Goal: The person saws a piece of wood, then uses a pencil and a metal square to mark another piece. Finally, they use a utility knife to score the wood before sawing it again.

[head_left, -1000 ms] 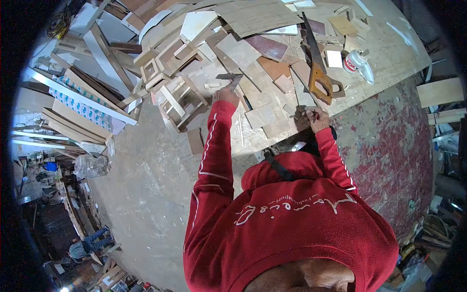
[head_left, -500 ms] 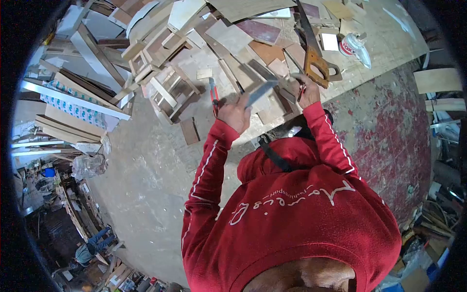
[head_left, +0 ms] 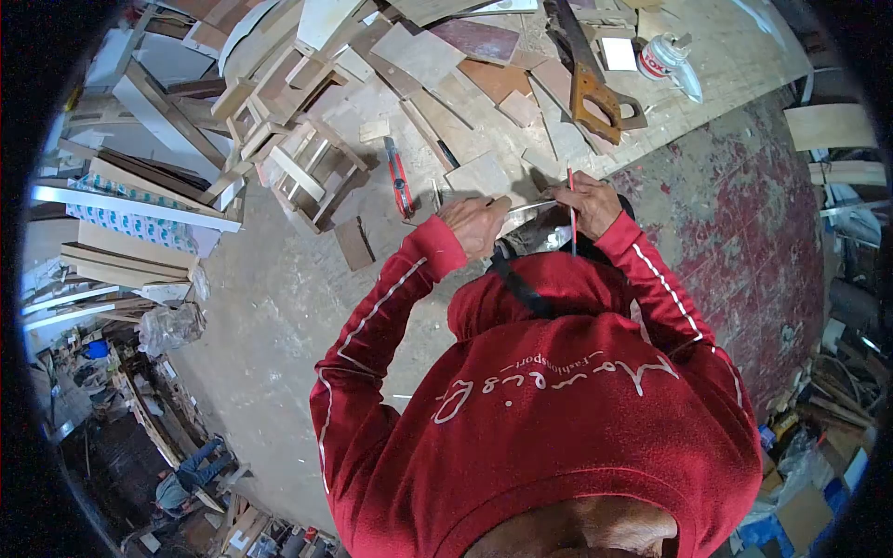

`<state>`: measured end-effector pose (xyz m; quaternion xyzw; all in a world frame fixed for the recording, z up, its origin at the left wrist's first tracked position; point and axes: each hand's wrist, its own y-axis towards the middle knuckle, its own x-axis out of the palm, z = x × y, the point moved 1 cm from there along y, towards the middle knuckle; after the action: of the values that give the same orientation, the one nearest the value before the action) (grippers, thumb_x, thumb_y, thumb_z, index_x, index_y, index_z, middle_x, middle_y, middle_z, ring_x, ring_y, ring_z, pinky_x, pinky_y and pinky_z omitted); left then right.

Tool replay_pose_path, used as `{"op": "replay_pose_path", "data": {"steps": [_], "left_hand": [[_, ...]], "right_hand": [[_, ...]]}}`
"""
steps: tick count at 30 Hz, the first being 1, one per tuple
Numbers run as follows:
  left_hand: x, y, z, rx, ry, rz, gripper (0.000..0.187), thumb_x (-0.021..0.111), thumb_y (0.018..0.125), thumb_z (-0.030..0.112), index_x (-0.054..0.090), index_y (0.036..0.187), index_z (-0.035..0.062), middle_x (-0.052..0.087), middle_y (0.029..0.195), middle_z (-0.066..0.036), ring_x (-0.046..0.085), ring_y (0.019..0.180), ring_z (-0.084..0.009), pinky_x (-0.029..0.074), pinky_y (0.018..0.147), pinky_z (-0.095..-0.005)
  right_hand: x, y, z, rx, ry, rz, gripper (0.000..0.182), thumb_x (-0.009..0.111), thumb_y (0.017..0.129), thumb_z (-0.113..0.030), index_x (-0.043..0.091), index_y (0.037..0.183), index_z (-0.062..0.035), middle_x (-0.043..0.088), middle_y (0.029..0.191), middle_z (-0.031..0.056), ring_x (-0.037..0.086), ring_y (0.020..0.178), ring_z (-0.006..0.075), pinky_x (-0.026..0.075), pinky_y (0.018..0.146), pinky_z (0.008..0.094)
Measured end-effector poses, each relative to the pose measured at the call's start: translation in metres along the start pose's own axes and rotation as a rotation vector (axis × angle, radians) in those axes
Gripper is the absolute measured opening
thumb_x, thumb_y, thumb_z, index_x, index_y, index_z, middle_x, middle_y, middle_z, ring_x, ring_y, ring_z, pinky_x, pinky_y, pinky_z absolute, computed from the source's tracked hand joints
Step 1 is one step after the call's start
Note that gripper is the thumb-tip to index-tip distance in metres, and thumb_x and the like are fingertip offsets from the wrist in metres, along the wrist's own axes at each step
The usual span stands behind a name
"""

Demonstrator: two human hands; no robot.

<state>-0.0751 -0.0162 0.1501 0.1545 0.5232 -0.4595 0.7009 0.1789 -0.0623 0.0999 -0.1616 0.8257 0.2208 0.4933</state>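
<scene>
My left hand point(head_left: 474, 227) is closed at the near edge of the bench point(head_left: 642, 153), its fingers on one end of a thin metal strip, perhaps a square's blade point(head_left: 530, 205). The strip runs across to my right hand point(head_left: 593, 203), whose fingers are bent round a red pencil point(head_left: 572, 209) standing roughly upright in the view. What else the right fingers touch is hidden. A red utility knife point(head_left: 398, 179) lies left of my left hand, and a thin light board point(head_left: 478, 176) lies just beyond both hands.
A handsaw point(head_left: 595, 107) and a white glue tub point(head_left: 662, 58) lie at the right. Small wooden frames point(head_left: 316, 172) stand left, near a brown block point(head_left: 354, 244). Wood scraps cover the back. Stacked boards point(head_left: 139, 206) fill the far left; another person point(head_left: 191, 474) is low left.
Both hands have come nearer to my body. The broad metal blade held over the boards is now seen as a thin strip between the hands, and the red pencil shows more clearly.
</scene>
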Motion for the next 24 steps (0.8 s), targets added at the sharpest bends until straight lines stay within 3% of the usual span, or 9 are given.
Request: {"op": "replay_pose_path", "data": {"steps": [1, 3, 5, 6, 9, 11, 13, 18, 24], "left_hand": [[-0.006, -0.002, -0.001, 0.004, -0.001, -0.006, 0.038, 0.055, 0.083, 0.011, 0.052, 0.121, 0.005, 0.063, 0.091, -0.02, 0.062, 0.081, -0.0355, 0.051, 0.071, -0.0426], [-0.027, -0.007, -0.009, 0.168, -0.034, 0.733, 0.033, 0.056, 0.084, 0.008, 0.054, 0.116, 0.004, 0.064, 0.098, -0.018, 0.062, 0.086, -0.0336, 0.051, 0.076, -0.0398], [-0.032, -0.009, -0.03, -0.134, -0.158, 0.925, 0.035, 0.064, 0.077, 0.013, 0.058, 0.111, 0.0055, 0.063, 0.098, -0.012, 0.059, 0.094, -0.0306, 0.047, 0.084, -0.041], [-0.012, -0.007, -0.059, -0.248, -0.532, 1.0, 0.041, 0.065, 0.077, 0.017, 0.057, 0.116, 0.0063, 0.062, 0.102, -0.015, 0.057, 0.096, -0.0334, 0.044, 0.089, -0.0437], [0.022, 0.006, -0.069, -0.386, 0.001, 0.907, 0.045, 0.066, 0.077, 0.021, 0.056, 0.119, 0.006, 0.06, 0.106, -0.015, 0.054, 0.102, -0.0348, 0.042, 0.092, -0.0437], [0.04, 0.019, -0.053, -0.365, 0.005, 0.772, 0.054, 0.068, 0.075, 0.028, 0.052, 0.123, 0.0069, 0.054, 0.118, -0.013, 0.047, 0.112, -0.0332, 0.037, 0.094, -0.05], [0.046, 0.027, -0.029, -0.566, 0.118, 0.371, 0.067, 0.07, 0.073, 0.035, 0.046, 0.128, 0.0083, 0.046, 0.129, -0.01, 0.04, 0.121, -0.0288, 0.032, 0.094, -0.0572], [0.071, 0.048, -0.042, -0.669, 0.091, 0.294, 0.079, 0.075, 0.068, 0.038, 0.039, 0.133, 0.0118, 0.042, 0.13, -0.01, 0.035, 0.125, -0.0306, 0.029, 0.095, -0.0614], [0.079, 0.055, -0.053, -0.437, 0.031, 0.37, 0.076, 0.075, 0.069, 0.031, 0.042, 0.136, 0.0149, 0.04, 0.124, -0.013, 0.039, 0.114, -0.0352, 0.038, 0.091, -0.055]], "right_hand": [[0.0, -0.003, 0.001, 0.112, -0.025, -0.069, 0.038, 0.068, 0.062, -0.008, 0.063, 0.099, -0.0116, 0.066, 0.089, 0.0109, 0.061, 0.089, 0.028, 0.051, 0.073, 0.0377], [-0.008, -0.011, 0.006, 0.11, 0.029, -0.063, 0.029, 0.067, 0.069, -0.008, 0.065, 0.098, -0.0099, 0.066, 0.084, 0.0128, 0.063, 0.087, 0.0283, 0.052, 0.073, 0.0377], [-0.012, -0.023, 0.006, 0.239, 0.194, 0.246, 0.018, 0.067, 0.078, -0.01, 0.067, 0.096, -0.0077, 0.067, 0.081, 0.0135, 0.065, 0.08, 0.0324, 0.052, 0.07, 0.0396], [-0.014, -0.028, 0.003, 0.243, 0.196, 0.244, 0.018, 0.067, 0.078, -0.01, 0.067, 0.096, -0.0077, 0.067, 0.081, 0.0135, 0.065, 0.08, 0.0324, 0.052, 0.07, 0.0396], [-0.029, -0.042, -0.005, 0.614, 0.22, 0.324, 0.015, 0.068, 0.083, -0.015, 0.07, 0.097, -0.008, 0.069, 0.087, 0.0141, 0.067, 0.076, 0.0316, 0.052, 0.066, 0.036], [-0.016, -0.054, 0.004, 0.634, 0.211, 0.356, 0.016, 0.068, 0.084, -0.014, 0.07, 0.099, -0.0086, 0.07, 0.087, 0.0144, 0.069, 0.075, 0.0269, 0.052, 0.066, 0.0338], [-0.004, -0.063, 0.011, 0.572, 0.275, 0.532, 0.017, 0.067, 0.086, -0.014, 0.069, 0.102, -0.0081, 0.07, 0.084, 0.0134, 0.068, 0.071, 0.0224, 0.052, 0.063, 0.0322], [-0.001, -0.062, -0.009, 0.77, 0.525, 0.526, 0.019, 0.063, 0.089, -0.013, 0.066, 0.104, -0.0015, 0.07, 0.083, 0.0086, 0.064, 0.075, 0.0148, 0.05, 0.066, 0.0279], [0.009, -0.057, -0.016, 0.764, 0.739, 0.596, 0.019, 0.06, 0.092, -0.012, 0.065, 0.103, 0.0023, 0.07, 0.083, 0.0051, 0.062, 0.076, 0.0117, 0.048, 0.069, 0.0252]]}}
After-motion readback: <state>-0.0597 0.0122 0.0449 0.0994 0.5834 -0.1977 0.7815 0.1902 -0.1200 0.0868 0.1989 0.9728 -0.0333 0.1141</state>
